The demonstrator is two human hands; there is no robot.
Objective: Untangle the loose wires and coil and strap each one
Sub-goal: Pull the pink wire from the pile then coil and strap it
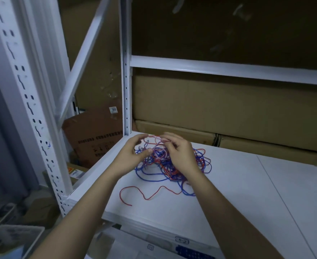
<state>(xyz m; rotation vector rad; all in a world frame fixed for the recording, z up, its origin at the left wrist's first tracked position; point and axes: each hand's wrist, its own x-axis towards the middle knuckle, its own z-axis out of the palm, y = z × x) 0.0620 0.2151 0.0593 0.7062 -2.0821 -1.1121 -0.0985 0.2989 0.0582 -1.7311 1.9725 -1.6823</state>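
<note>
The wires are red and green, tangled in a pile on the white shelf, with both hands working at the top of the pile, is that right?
Not quite. The head view shows the wires are red and blue, not green. They do lie tangled on the white shelf, with the left hand and right hand at the pile's top.

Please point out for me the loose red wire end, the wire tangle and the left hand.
red wire end (129, 204), head view, its tip.
wire tangle (172, 165), head view, its middle.
left hand (133, 152), head view, its back.
</note>
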